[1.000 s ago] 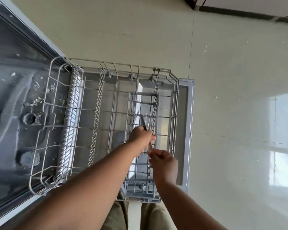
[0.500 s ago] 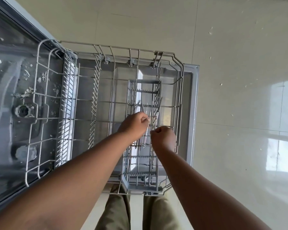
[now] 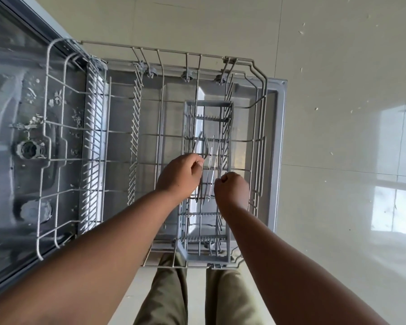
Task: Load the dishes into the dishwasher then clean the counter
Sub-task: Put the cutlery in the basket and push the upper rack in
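The dishwasher's lower wire rack [image 3: 264,95] is pulled out over the open door [image 3: 280,141]. A grey cutlery basket [image 3: 185,250] sits in the rack's right part. My left hand [image 3: 178,177] pinches a metal fork [image 3: 198,144] that stands in the middle of the basket, tines pointing away from me. Two more thin metal utensils [image 3: 212,158] lean in the same compartment just to its right. My right hand [image 3: 232,188] is a closed fist beside them, over the basket's right side. Nothing shows inside that fist.
The dishwasher tub [image 3: 10,137] lies open at the left, with food crumbs around the filter [image 3: 29,150]. Rows of plate tines [image 3: 94,137] stand in the rack's left half. Pale floor tiles [image 3: 338,90] spread to the right. My legs [image 3: 169,296] stand below the rack's near edge.
The view has shifted slightly and come closer to the rack. My left hand has lowered the fork into the basket. My right hand has closed into a fist and moved slightly right.
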A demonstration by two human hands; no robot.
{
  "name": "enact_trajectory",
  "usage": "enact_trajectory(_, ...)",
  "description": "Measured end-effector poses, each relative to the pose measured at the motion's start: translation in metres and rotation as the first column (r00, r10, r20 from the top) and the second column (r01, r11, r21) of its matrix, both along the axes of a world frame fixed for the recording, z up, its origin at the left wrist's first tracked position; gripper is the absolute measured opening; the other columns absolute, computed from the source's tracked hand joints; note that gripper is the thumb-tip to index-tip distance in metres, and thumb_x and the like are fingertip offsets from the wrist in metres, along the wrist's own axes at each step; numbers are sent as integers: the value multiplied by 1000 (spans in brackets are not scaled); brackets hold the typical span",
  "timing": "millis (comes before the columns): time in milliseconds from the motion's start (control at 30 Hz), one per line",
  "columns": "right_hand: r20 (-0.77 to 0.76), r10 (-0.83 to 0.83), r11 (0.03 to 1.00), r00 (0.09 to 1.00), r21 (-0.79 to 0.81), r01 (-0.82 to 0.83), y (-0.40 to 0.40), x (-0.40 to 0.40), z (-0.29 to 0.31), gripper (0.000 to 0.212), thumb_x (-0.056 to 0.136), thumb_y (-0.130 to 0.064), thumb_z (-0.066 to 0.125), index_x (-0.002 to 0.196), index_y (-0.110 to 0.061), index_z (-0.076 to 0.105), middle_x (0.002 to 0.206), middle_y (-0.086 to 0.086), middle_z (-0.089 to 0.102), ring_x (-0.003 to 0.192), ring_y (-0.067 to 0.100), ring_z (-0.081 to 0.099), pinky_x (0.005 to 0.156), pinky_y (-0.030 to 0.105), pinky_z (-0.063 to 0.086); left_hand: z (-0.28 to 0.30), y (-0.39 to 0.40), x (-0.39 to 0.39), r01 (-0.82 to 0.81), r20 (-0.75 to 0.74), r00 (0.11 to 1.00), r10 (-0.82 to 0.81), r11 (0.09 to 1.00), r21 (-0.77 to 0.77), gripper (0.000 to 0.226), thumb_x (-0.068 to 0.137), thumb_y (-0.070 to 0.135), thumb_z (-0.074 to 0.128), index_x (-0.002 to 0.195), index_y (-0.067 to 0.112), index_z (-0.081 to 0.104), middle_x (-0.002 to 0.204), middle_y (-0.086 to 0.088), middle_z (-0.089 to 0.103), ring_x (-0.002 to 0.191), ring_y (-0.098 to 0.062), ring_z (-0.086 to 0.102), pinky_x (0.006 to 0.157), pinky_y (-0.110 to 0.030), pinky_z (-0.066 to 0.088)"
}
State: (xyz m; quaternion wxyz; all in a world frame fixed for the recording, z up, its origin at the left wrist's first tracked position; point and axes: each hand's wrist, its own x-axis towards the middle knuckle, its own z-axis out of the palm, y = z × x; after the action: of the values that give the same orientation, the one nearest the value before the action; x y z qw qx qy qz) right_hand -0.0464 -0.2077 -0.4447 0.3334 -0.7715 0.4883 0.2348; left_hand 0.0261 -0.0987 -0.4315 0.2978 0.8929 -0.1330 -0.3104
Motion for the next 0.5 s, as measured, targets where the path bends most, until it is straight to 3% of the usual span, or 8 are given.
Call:
enact_trajectory(167,-100,2,1000,995,21,0,2,4,-2,13,87,-5,51,86,-6,64,76,7,59,68,23,53,62,25,38,-1,5,3,41,96,995,-39,999,-20,22,95,15,53,111,9,67,107,-4,69,95,-20,62,76,-24,44)
enact_trajectory(367,-262,160,981,952,-64,-182,0,11,-2,14,92,-4,53,92,-11,65,84,5,64,74,23,56,66,30,47,-11,19,1,165,232,955,-183,982,94,30,89,22,54,113,9,67,113,-11,65,107,-34,56,86,-44,49)
enact_trajectory(433,-268,208,967,941,-88,-239,0,10,-5,12,93,-5,54,91,-11,65,82,5,65,73,22,59,67,32,52,-12,24,0,208,253,937,-239,967,146,40,88,26,55,123,9,62,127,-13,59,120,-36,51,93,-50,47)
enact_trajectory(500,-262,232,960,937,-95,-265,0,9,-7,9,94,-9,57,92,-13,65,79,3,63,73,21,62,69,34,56,-14,29,-2,260,182,934,-308,933,248,54,94,35,52,143,13,44,152,-12,38,141,-34,30,110,-53,31)
